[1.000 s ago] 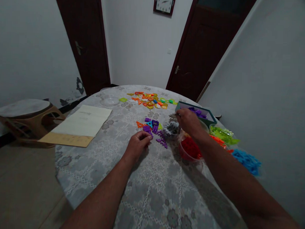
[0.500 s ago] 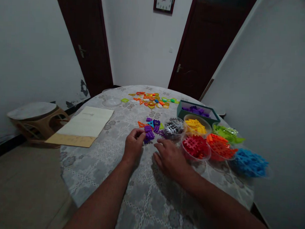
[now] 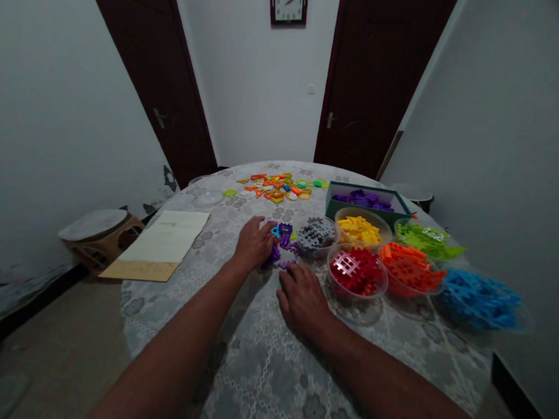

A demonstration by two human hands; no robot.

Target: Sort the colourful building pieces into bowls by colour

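Observation:
My left hand (image 3: 255,244) reaches over a small group of plastic building pieces near the table's middle, its fingers stretched forward and apart. Purple interlocking pieces (image 3: 274,256) lie against its right side, partly hidden by the hand. Just beyond the fingertips are a dark purple square piece (image 3: 285,228) and a bit of blue. My right hand (image 3: 304,299) rests on the tablecloth with its fingers loosely spread. Its fingertips are close to a flat purple piece (image 3: 285,265); whether they touch it I cannot tell.
Clear tubs of grey (image 3: 316,234), yellow (image 3: 359,229), red (image 3: 357,270), orange (image 3: 410,269), green (image 3: 423,239) and blue pieces (image 3: 480,299) stand on the right. Behind them is a dark green box (image 3: 369,200) of purple pieces. Mixed pieces (image 3: 278,188) lie at the back; an open pad (image 3: 159,239) lies left.
My left hand has moved forward from its pinch at the purple pieces, and its fingers have stretched out. My right hand stays close to the tabletop. The head view has shifted slightly.

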